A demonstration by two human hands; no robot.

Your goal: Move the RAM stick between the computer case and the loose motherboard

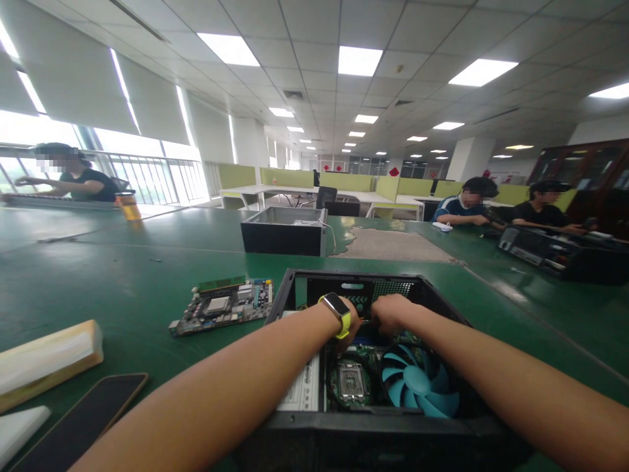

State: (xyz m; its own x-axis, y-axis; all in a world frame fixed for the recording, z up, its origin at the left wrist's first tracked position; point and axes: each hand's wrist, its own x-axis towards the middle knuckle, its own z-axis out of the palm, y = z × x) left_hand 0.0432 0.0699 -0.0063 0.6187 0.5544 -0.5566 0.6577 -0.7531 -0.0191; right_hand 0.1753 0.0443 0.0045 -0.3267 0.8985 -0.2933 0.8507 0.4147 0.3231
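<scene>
Green counter [132, 275]: loose motherboard [226, 307] left of open PC case [393, 436], phone [86, 419] near-left. Left grip [350, 330] and right grip [392, 313] inside case, beyond blue fan [417, 380]; right curled, left mostly hidden, can't tell if pinching.

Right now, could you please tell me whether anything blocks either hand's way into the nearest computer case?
Nothing visible does: the case is open on top, and the left hand and right hand both reach inside. The blue fan sits nearer the camera than either hand. What the hands touch is hard to see.
</scene>
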